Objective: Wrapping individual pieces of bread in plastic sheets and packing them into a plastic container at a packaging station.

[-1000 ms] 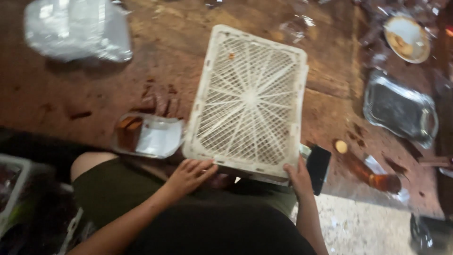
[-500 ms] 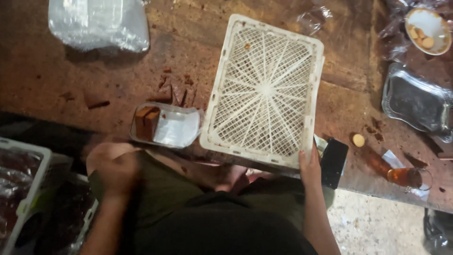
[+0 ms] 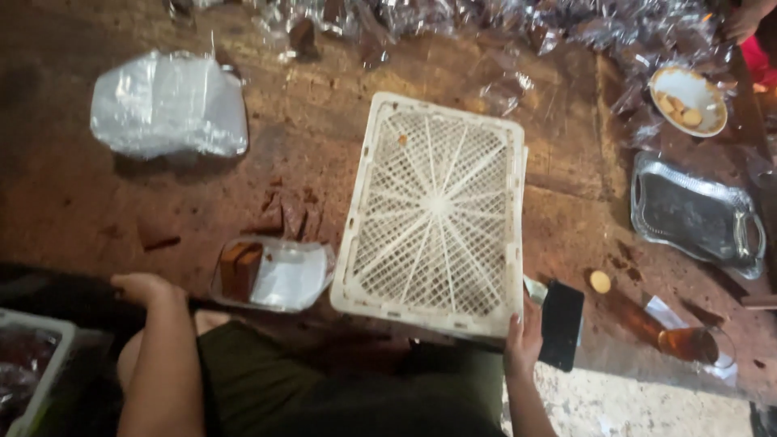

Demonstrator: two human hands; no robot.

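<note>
The crate (image 3: 433, 217) corner is gripped by the right hand (image 3: 524, 340); the left hand (image 3: 144, 286), blurred, cannot be read. Brown blocks (image 3: 240, 269) are held in a tray (image 3: 293, 278).

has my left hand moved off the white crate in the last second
Yes. The left hand left the crate and now sits further left, past the small tray, at the table edge.
</note>
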